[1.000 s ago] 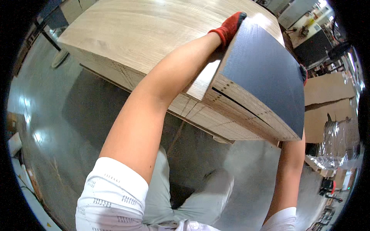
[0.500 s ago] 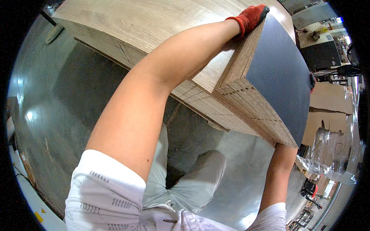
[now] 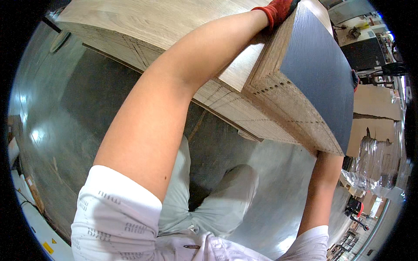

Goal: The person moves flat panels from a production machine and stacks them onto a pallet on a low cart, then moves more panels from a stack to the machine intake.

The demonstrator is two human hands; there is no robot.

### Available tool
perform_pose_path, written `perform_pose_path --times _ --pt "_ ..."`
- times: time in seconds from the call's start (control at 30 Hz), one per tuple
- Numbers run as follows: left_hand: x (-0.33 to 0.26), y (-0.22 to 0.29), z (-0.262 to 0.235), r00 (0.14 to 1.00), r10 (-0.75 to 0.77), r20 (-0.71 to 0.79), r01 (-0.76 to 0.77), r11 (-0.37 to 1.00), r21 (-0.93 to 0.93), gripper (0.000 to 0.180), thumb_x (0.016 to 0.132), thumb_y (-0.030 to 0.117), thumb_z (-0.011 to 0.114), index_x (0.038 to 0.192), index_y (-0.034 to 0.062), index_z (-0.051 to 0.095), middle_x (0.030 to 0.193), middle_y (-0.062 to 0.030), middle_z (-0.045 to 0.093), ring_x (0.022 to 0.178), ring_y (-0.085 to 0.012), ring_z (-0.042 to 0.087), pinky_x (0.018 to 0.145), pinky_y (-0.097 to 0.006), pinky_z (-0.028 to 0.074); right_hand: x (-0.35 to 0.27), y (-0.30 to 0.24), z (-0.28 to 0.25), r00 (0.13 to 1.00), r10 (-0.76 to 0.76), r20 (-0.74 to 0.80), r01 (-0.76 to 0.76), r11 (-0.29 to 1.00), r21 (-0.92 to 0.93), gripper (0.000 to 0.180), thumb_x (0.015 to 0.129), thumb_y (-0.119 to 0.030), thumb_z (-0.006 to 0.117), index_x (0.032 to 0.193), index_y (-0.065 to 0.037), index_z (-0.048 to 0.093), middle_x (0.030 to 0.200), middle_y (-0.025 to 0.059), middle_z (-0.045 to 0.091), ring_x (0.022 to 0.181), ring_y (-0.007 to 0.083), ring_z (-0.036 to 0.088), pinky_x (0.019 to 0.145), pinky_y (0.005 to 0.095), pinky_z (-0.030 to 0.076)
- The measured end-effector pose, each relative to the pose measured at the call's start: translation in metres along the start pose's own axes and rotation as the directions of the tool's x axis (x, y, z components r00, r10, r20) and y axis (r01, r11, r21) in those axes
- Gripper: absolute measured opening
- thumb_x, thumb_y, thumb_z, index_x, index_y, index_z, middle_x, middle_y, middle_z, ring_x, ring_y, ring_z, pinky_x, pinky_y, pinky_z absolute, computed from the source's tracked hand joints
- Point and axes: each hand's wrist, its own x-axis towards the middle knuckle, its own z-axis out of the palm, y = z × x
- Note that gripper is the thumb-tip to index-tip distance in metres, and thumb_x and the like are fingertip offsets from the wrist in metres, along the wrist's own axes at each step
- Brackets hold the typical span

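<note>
A stack of chipboard panels (image 3: 300,98) with a dark blue-grey top face and drilled holes along the near edge sits tilted at the right. Below and left of it lies a larger pile of wood-grain boards (image 3: 130,19). My left hand (image 3: 282,12), in a red glove with dark fingers, is closed on the panel stack's far left edge; the upper frame edge cuts off part of it. My right forearm passes behind the near right corner. Of my right hand (image 3: 355,81), only gloved fingers show, curled at the stack's right edge; the rest is hidden.
Torn cardboard (image 3: 374,102) and clear plastic wrap (image 3: 372,167) stand close on the right. A dark panel (image 3: 363,54) lies farther back. Grey floor (image 3: 56,113) spreads at the left, with a round stand base (image 3: 60,41) by the pile's far left corner.
The panel stack and both hands appear slightly farther up or right in the picture, as the view shifts a little. Both hands keep their places on the stack.
</note>
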Motion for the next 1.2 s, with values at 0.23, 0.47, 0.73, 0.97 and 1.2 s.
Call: perform_pose_path --times 0.23,0.47,0.73,0.97,1.2 --pt "-0.031 0.029 -0.008 1.0 -0.015 0.0 0.015 1.0 0.017 0.033 0.093 0.032 0.046 0.097 0.0033 0.062 0.087 -0.0082 0.062 0.082 -0.0196 0.054 0.076 -0.035 0.044 0.007 -0.002 0.011 0.998 -0.057 -0.006 0.057 0.998 0.017 0.031 0.097 -0.02 0.042 0.116 -0.002 0.058 0.121 0.0075 0.057 0.109 0.0191 0.054 0.096 0.0313 0.041" --pt "-0.123 0.096 -0.046 0.963 -0.269 -0.022 0.269 0.962 0.042 0.026 0.092 0.028 0.051 0.094 0.0042 0.061 0.084 -0.0055 0.061 0.078 -0.0173 0.054 0.073 -0.034 0.046 0.039 -0.004 0.004 0.99 -0.138 0.024 0.139 0.988 -0.064 0.031 0.097 -0.02 0.042 0.116 -0.002 0.058 0.121 0.0078 0.056 0.11 0.0193 0.054 0.097 0.0313 0.041" --pt "-0.245 0.144 -0.08 0.891 -0.142 0.431 -0.127 0.833 0.538 0.024 0.088 0.02 0.065 0.098 -0.0009 0.067 0.09 -0.0047 0.068 0.085 -0.0105 0.06 0.074 -0.025 0.048 -0.089 -0.03 0.018 0.995 -0.082 0.059 0.086 0.994 -0.071 0.032 0.096 -0.02 0.045 0.118 -0.002 0.058 0.126 0.009 0.052 0.114 0.0204 0.052 0.098 0.0313 0.04" --pt "-0.269 0.124 -0.059 0.851 0.208 0.482 -0.505 0.576 0.643 0.017 0.082 0.019 0.069 0.09 0.0036 0.071 0.095 -0.0109 0.07 0.084 -0.0229 0.065 0.076 -0.03 0.05 -0.141 -0.078 0.056 0.982 -0.167 -0.084 0.14 0.956 -0.258 0.037 0.092 -0.017 0.058 0.121 0.007 0.056 0.118 0.0119 0.063 0.11 0.0172 0.056 0.097 0.0266 0.04" --pt "-0.269 0.092 -0.053 0.928 0.324 0.185 -0.338 0.517 0.787 0.023 0.078 0.029 0.068 0.087 0.0078 0.074 0.078 -0.0049 0.071 0.067 -0.0169 0.065 0.064 -0.029 0.049 -0.144 -0.087 0.068 0.966 -0.256 -0.046 0.231 0.927 -0.296 0.036 0.095 -0.024 0.054 0.115 0.006 0.059 0.118 0.0118 0.063 0.106 0.0155 0.057 0.096 0.0284 0.04"
